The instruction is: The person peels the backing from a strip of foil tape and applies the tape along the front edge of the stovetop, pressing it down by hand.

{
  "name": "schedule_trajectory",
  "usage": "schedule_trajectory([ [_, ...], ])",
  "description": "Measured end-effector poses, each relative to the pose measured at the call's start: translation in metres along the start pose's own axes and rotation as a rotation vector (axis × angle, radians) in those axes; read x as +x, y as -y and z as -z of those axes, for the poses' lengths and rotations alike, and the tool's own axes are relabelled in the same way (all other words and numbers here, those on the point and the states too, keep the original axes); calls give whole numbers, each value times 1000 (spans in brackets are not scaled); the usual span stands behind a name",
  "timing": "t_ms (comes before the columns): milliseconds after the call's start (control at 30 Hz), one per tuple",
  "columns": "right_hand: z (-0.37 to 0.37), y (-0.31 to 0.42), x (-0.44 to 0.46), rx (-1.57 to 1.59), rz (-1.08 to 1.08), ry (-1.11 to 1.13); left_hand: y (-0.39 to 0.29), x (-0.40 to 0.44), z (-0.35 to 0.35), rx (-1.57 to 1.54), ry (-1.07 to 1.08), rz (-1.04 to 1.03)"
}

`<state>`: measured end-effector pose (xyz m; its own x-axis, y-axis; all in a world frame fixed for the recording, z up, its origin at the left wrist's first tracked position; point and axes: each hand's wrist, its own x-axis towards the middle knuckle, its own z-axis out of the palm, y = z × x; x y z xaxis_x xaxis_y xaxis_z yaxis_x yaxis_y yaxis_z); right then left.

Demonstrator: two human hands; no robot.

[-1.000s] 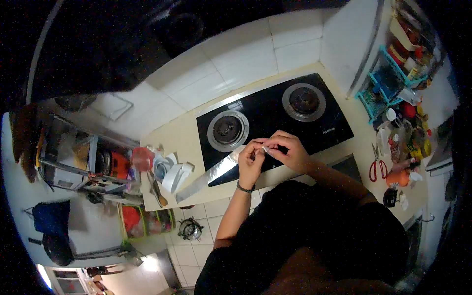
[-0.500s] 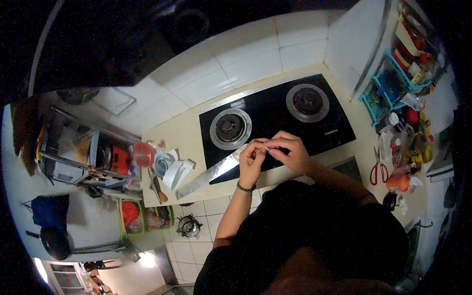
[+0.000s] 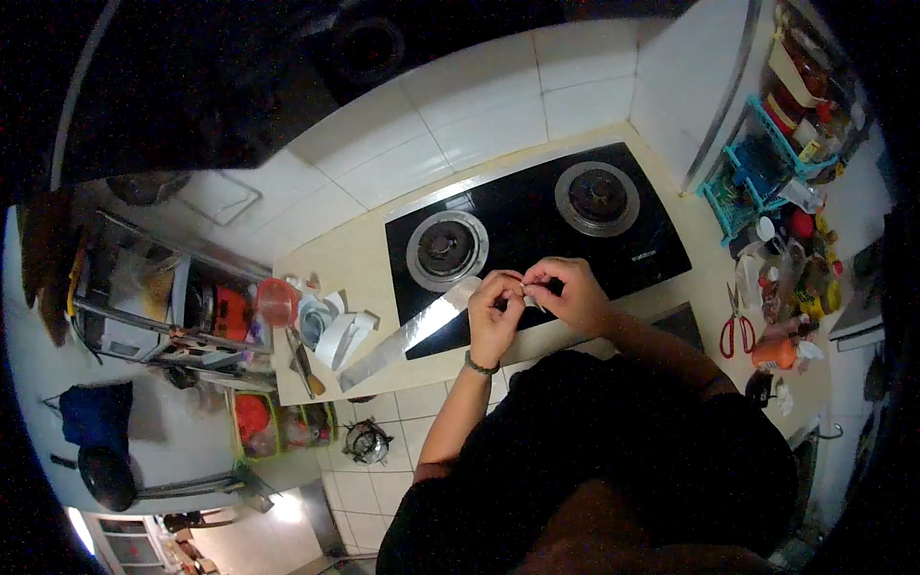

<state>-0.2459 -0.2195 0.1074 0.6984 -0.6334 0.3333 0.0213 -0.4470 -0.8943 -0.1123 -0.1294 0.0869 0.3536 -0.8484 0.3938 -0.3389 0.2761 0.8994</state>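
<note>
A long silver foil strip (image 3: 407, 340) runs from my left hand (image 3: 494, 309) down to the counter's front edge. The fingers of that hand are pinched at the strip's upper end. My right hand (image 3: 567, 292) is also pinched, its fingertips close to the left ones, with a small pale piece (image 3: 528, 296) between the two hands. Both hands are over the front part of a black two-burner stove (image 3: 517, 225). Exactly how the small piece joins the strip is hidden by the fingers.
Red-handled scissors (image 3: 736, 331) lie right of the stove, near bottles and an orange container (image 3: 774, 354). A turquoise rack (image 3: 733, 206) stands behind them. Left are a pink bowl (image 3: 278, 302), a white curled strip (image 3: 346, 337) and a wooden-handled tool (image 3: 313, 382). A burner grate (image 3: 368, 442) is lower down.
My fingertips have drawn slightly apart, and more of the small pale piece shows between them. The foil strip has stayed nearly in place.
</note>
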Motion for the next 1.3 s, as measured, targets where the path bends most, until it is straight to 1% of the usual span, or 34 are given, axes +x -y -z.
schedule_trajectory([
  [67,0,-4,0,-33,66,6,1,-1,0,-10,-6,2],
  [100,0,-3,0,-33,65,7,1,-1,-1,-11,-6,3],
  [167,1,-3,0,8,28,29,0,-3,0,-84,-6,80],
  [300,-1,-6,-1,-3,35,39,10,-6,-1,-140,-12,85],
  [400,-5,-10,-2,44,67,17,11,-9,0,-166,-2,129],
  [500,-5,-7,-3,3,90,9,12,-11,-2,-216,-4,118],
  [567,-7,-6,-4,-24,128,-1,15,-12,-2,-269,-18,165],
  [900,-8,-4,-8,-55,110,4,22,-16,-5,-291,-44,144],
  [1100,-8,-6,-10,-54,72,9,13,-16,-6,-141,-77,70],
  [1167,-8,-12,-10,-28,11,49,12,-15,-5,26,-74,-16],
  [1300,-7,-17,-9,27,-48,39,8,-19,-5,111,-29,-14],
])
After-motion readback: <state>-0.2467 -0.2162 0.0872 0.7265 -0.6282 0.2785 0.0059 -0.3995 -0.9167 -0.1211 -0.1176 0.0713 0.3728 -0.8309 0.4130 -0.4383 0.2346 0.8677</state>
